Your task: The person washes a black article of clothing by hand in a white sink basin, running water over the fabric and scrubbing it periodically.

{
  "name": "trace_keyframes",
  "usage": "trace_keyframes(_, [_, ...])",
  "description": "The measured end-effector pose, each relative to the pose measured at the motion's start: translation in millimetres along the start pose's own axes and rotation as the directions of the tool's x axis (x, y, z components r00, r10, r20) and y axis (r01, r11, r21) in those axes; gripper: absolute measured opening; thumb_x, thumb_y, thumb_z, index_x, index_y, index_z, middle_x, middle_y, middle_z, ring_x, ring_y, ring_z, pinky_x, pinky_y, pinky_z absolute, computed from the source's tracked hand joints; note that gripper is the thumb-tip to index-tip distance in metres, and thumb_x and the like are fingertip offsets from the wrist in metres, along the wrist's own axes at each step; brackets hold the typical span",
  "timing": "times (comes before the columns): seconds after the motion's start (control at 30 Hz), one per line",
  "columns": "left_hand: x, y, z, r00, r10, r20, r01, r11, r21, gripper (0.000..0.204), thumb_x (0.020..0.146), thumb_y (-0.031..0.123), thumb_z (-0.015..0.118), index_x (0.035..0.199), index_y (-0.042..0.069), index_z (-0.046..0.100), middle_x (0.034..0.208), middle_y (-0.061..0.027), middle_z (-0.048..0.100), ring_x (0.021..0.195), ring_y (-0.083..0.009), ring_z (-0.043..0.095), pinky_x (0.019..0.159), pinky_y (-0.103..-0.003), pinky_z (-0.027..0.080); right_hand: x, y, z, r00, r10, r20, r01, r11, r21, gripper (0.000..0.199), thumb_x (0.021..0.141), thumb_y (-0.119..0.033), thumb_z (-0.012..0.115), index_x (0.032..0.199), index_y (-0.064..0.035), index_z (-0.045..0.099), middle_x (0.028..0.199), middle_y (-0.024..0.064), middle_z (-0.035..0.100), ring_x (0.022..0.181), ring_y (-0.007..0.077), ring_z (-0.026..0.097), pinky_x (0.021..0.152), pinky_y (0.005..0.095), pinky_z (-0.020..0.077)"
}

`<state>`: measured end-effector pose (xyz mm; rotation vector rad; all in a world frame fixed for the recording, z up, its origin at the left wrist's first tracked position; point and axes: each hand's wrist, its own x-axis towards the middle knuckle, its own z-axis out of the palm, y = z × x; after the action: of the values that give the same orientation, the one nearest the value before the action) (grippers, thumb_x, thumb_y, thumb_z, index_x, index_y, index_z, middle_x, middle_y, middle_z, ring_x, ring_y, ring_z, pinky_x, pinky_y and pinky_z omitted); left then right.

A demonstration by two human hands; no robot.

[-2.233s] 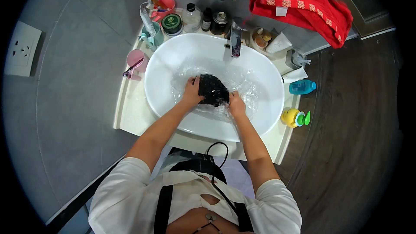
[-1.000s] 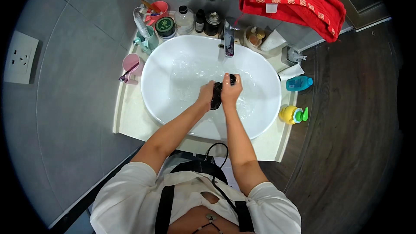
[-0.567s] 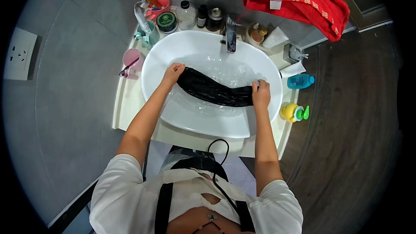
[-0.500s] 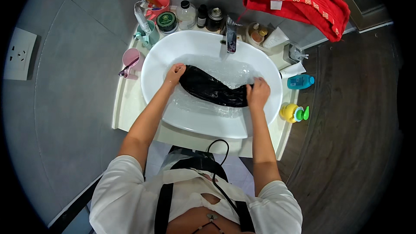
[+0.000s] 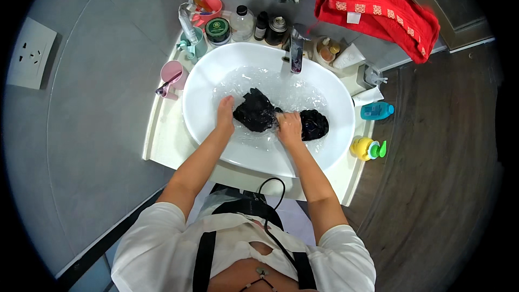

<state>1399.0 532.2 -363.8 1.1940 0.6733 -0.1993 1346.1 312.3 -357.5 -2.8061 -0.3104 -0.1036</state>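
Note:
A wet black cloth (image 5: 255,110) lies in the water of a white oval washbasin (image 5: 199,84). It is bunched into two lumps, the larger on the left and a smaller one on the right. Between the lumps my right hand (image 5: 290,128) grips the narrow middle of the cloth, its fingers closed round it. My left hand (image 5: 225,114) is at the left side of the larger lump, fingers stretched out and holding nothing. Whether its fingertips touch the fabric I cannot tell. What kind of garment or cloth it is does not show.
A faucet (image 5: 297,51) reaches over the basin's back rim. Along the counter stand a pink cup (image 5: 172,72), a green-lidded jar (image 5: 218,31), a clear bottle (image 5: 241,24), a blue bottle (image 5: 377,111) and a yellow pump bottle (image 5: 363,148). A red towel (image 5: 378,11) hangs at back right.
The cloth, stretched between both hands before, is now bunched in the water. My right hand has moved left to its middle; my left hand has let go of its left end.

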Motion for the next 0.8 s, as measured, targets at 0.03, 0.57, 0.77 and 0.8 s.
trace_keyframes(0.03, [-3.2,-2.4,2.0,0.998,-0.056,0.017,0.056,0.998,0.002,0.037,0.086,0.025,0.050,0.114,0.001,0.048,0.113,-0.0082,0.050,0.105,-0.0183,0.046,0.093,-0.030,0.033,12.5,-19.8,-24.0,0.999,0.047,0.017,-0.048,0.994,0.095,0.027,0.071,-0.012,0.053,0.098,-0.0076,0.053,0.081,0.0170,0.057,0.080,0.0311,0.054,0.085,0.0438,0.0380])
trace_keyframes(0.57, [-9.5,7.1,32.7,0.790,-0.315,0.526,0.425,0.899,-0.101,0.047,0.082,0.044,0.052,0.117,0.012,0.048,0.115,-0.0025,0.052,0.108,-0.0206,0.048,0.090,-0.044,0.039,51.4,-2.7,-96.6,0.751,0.480,0.454,-0.420,-0.184,0.889,0.037,0.087,-0.023,0.048,0.121,-0.0083,0.044,0.099,0.0053,0.055,0.083,0.0109,0.054,0.067,0.0229,0.0453])
trace_keyframes(0.77, [-17.8,23.6,42.0,0.932,-0.235,0.275,0.252,0.967,-0.025,0.050,0.082,0.041,0.052,0.124,0.016,0.042,0.128,-0.0003,0.040,0.121,-0.0172,0.032,0.099,-0.043,0.024,11.6,49.5,4.8,0.751,0.648,0.124,-0.556,0.520,0.648,0.070,0.068,-0.030,0.070,0.123,0.0001,0.039,0.114,0.0229,0.047,0.103,0.0297,0.048,0.085,0.0355,0.0401])
trace_keyframes(0.8, [-16.6,18.5,40.4,0.953,-0.212,0.214,0.228,0.972,-0.051,0.052,0.082,0.042,0.052,0.126,0.016,0.040,0.130,-0.0014,0.038,0.121,-0.0179,0.032,0.100,-0.043,0.023,8.6,42.5,14.3,0.767,0.641,0.041,-0.580,0.663,0.474,0.070,0.069,-0.027,0.069,0.124,0.0027,0.036,0.112,0.0233,0.049,0.099,0.0287,0.050,0.080,0.0360,0.0429])
